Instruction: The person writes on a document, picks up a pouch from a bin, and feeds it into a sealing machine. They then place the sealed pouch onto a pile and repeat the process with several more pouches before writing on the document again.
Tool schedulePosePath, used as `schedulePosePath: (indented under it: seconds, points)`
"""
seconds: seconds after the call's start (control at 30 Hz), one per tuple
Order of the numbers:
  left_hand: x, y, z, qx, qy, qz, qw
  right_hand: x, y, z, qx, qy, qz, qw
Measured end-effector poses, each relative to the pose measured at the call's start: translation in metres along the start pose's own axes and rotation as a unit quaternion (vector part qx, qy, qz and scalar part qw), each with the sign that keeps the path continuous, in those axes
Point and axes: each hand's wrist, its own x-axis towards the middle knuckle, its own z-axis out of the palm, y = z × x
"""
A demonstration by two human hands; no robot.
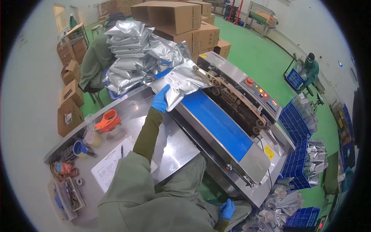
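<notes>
My left hand, in a blue glove, grips the near edge of a filled silver foil pouch. A white label is on the pouch, and its far end lies at the feed end of a band sealing machine. Under and beyond the pouch runs the machine's blue conveyor belt. My right hand, also gloved in blue, rests by my thigh with its fingers curled in and nothing visible in them. Filled silver pouches are piled high just past my left hand.
A steel table holds a written sheet with a pen, an orange tape dispenser and a small tool tray. Blue crates with foil pouches stand right. Cartons are stacked behind. One person sits beyond the pile; another handles a crate.
</notes>
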Motion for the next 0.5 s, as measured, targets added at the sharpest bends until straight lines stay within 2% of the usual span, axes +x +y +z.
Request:
schedulePosePath:
  seconds: [0.07, 0.13, 0.2, 0.27, 0.33, 0.37, 0.4, 0.47, 0.5]
  points:
    - [0.019, 0.01, -0.007, 0.002, 0.011, 0.063, 0.998, 0.0, 0.0, 0.0, -0.004, -0.006, 0.002, 1.0]
    - [0.016, 0.017, -0.005, -0.009, 0.024, 0.064, 0.998, 0.0, -0.001, 0.0, -0.007, -0.009, 0.004, 1.0]
    - [0.01, 0.019, -0.007, 0.0, 0.072, 0.158, 0.985, -0.002, -0.003, 0.002, -0.001, -0.009, 0.002, 1.0]
    - [-0.002, 0.019, -0.015, 0.0, 0.083, 0.155, 0.984, -0.004, -0.005, 0.003, 0.0, -0.013, 0.0, 1.0]
    - [-0.021, 0.015, -0.024, -0.005, 0.128, 0.186, 0.974, -0.005, -0.006, 0.004, 0.002, -0.017, -0.004, 1.0]
    - [-0.04, 0.019, -0.03, 0.019, 0.149, 0.158, 0.976, -0.005, -0.006, 0.004, -0.001, -0.013, -0.001, 1.0]
    - [-0.074, 0.02, -0.011, 0.004, 0.165, 0.177, 0.97, -0.006, -0.005, 0.004, -0.006, -0.01, 0.002, 1.0]
    - [-0.107, 0.016, -0.023, -0.004, 0.138, 0.242, 0.96, -0.005, -0.005, 0.004, -0.02, -0.011, 0.008, 1.0]
    - [-0.123, 0.014, -0.026, 0.001, 0.142, 0.241, 0.96, -0.005, -0.005, 0.004, -0.031, -0.011, 0.012, 0.999]
